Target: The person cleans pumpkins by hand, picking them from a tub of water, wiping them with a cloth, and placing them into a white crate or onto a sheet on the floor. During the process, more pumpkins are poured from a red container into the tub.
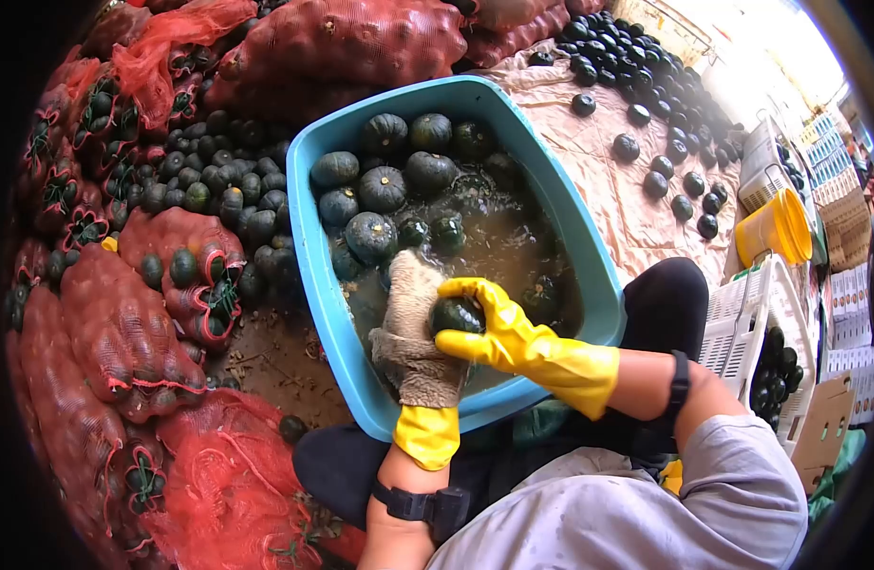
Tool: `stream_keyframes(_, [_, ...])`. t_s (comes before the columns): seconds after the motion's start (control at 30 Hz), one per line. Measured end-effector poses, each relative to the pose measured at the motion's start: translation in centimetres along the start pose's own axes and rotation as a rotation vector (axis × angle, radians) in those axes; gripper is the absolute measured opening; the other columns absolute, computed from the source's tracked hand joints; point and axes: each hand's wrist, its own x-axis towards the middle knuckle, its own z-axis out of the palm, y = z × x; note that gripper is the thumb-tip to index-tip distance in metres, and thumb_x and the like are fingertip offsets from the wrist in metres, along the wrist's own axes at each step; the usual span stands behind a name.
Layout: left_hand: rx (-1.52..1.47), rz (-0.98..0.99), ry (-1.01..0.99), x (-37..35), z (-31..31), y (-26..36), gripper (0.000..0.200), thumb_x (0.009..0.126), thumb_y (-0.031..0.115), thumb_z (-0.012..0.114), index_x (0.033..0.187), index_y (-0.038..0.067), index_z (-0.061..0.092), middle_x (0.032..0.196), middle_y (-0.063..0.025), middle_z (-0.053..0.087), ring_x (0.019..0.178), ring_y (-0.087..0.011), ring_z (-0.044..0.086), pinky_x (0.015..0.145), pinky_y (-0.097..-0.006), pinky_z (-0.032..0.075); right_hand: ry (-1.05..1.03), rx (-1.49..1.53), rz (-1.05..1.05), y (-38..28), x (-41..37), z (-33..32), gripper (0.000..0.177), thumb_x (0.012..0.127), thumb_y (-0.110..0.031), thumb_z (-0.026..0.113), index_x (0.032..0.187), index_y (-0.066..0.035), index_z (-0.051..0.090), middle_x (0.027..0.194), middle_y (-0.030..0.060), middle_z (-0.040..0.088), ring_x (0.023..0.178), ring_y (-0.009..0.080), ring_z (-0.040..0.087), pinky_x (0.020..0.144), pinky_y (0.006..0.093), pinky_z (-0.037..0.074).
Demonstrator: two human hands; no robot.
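Dark green squash [456, 313] sits at the near end of the blue tub [309, 275], clamped between our yellow-gloved right hand [494, 328] and cloth-mitted left hand [408, 328]. More squashes [382, 187] sit in the tub's murky water [513, 249]; red mesh sacks [123, 332] lie left of it.

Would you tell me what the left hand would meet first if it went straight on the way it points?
Likely the floating squash just beyond the left hand in the blue tub; depth is unclear.

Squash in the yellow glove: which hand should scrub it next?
Probably left. The left hand wears a fuzzy cloth mitt and touches the squash, while the right hand is busy gripping it over the blue tub.
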Motion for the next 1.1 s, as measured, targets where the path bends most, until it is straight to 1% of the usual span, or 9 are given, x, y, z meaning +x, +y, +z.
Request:
stream_keyframes(0.2, [-0.714, -0.138, 0.063, -0.2, 0.6, 4.6, 0.026, 0.101, 0.035, 0.063, 0.093, 0.011, 0.063, 0.088, -0.0058, 0.071, 0.082, -0.0246, 0.069, 0.075, -0.0397, 0.054, 0.368, -0.153, 0.229, -1.5, -0.1, 1.1, 0.07, 0.085, -0.039, 0.086, 0.145, -0.012, 0.064, 0.142, 0.0211, 0.064, 0.135, 0.0369, 0.061, 0.116, 0.0439, 0.048])
stream_keyframes(0.5, [-0.208, 0.089, -0.058, -2.4, 0.4, 4.1, 0.09, 0.078, 0.03, 0.088, 0.152, 0.003, 0.044, 0.142, -0.0154, 0.06, 0.137, -0.0327, 0.056, 0.124, -0.0449, 0.037, 0.355, -0.097, -0.042, 1.1, -1.0, 0.1, 0.066, 0.091, -0.035, 0.085, 0.146, -0.01, 0.061, 0.147, 0.0202, 0.061, 0.138, 0.0384, 0.057, 0.119, 0.0459, 0.043])
stream_keyframes(0.57, [-0.293, 0.047, -0.087, -1.2, -2.1, 4.2, 0.099, 0.073, 0.029, 0.091, 0.155, 0.004, 0.043, 0.142, -0.0139, 0.061, 0.136, -0.0317, 0.057, 0.122, -0.0433, 0.04, -0.039, 0.053, 0.017, -0.9, -2.0, -1.5, 0.061, 0.097, -0.034, 0.078, 0.149, -0.01, 0.06, 0.148, 0.0187, 0.062, 0.135, 0.0371, 0.06, 0.118, 0.0438, 0.045])
stream_keyframes(0.7, [-0.19, -0.153, -0.063, -0.9, -4.8, 5.5, 0.091, 0.072, 0.034, 0.09, 0.151, 0.008, 0.055, 0.137, -0.0157, 0.065, 0.129, -0.0358, 0.059, 0.11, -0.0409, 0.049, 0.26, 0.345, -0.028, -2.0, -1.5, 0.7, 0.049, 0.099, -0.026, 0.075, 0.142, -0.004, 0.065, 0.128, 0.0203, 0.071, 0.121, 0.0371, 0.067, 0.107, 0.0442, 0.052])
stream_keyframes(0.73, [-0.107, 0.057, -0.025, 0.0, -5.5, 5.4, 0.066, 0.076, 0.032, 0.087, 0.134, 0.01, 0.063, 0.124, -0.0139, 0.068, 0.114, -0.0367, 0.065, 0.097, -0.0444, 0.053, 0.364, -0.437, -0.416, -0.9, -1.1, 1.4, 0.051, 0.095, -0.023, 0.079, 0.14, -0.004, 0.066, 0.126, 0.0206, 0.07, 0.12, 0.0387, 0.066, 0.108, 0.0457, 0.05])
stream_keyframes(0.83, [-0.175, 0.272, -0.141, 0.8, -6.8, 3.4, 0.048, 0.077, 0.031, 0.087, 0.118, 0.014, 0.071, 0.112, -0.0118, 0.072, 0.099, -0.0368, 0.071, 0.087, -0.047, 0.057, 0.214, -0.307, -0.328, -3.4, -2.7, 1.0, 0.044, 0.097, -0.017, 0.076, 0.139, -0.008, 0.068, 0.132, 0.0152, 0.069, 0.129, 0.0287, 0.062, 0.112, 0.0416, 0.048])
stream_keyframes(0.87, [-0.292, 0.19, -0.188, 0.1, -7.6, 3.5, 0.06, 0.07, 0.034, 0.09, 0.122, 0.013, 0.069, 0.12, -0.0135, 0.071, 0.111, -0.0369, 0.069, 0.098, -0.0465, 0.055, 0.086, 0.299, 0.278, -5.6, -3.2, 0.3, 0.047, 0.098, -0.02, 0.077, 0.141, -0.006, 0.066, 0.13, 0.0121, 0.069, 0.124, 0.0241, 0.064, 0.109, 0.0361, 0.049])
stream_keyframes(0.97, [-0.164, 0.146, 0.171, -1.4, -4.5, 4.3, 0.08, 0.061, 0.036, 0.094, 0.13, 0.012, 0.064, 0.121, -0.0158, 0.07, 0.116, -0.0393, 0.067, 0.104, -0.0476, 0.053, 0.363, 0.57, 0.007, 1.8, -1.0, 1.8, 0.052, 0.106, -0.022, 0.069, 0.154, -0.011, 0.056, 0.133, 0.0095, 0.066, 0.121, 0.0167, 0.064, 0.107, 0.033, 0.05])
stream_keyframes(1.1, [-0.471, -0.044, 0.089, 0.0, -5.0, 5.4, 0.086, 0.063, 0.038, 0.097, 0.136, 0.01, 0.06, 0.125, -0.0133, 0.071, 0.116, -0.0338, 0.07, 0.104, -0.0421, 0.056, 0.041, -0.229, -0.164, -1.1, -0.3, -2.5, 0.066, 0.095, -0.021, 0.079, 0.154, -0.008, 0.054, 0.138, 0.0232, 0.066, 0.127, 0.0368, 0.064, 0.111, 0.0441, 0.05])
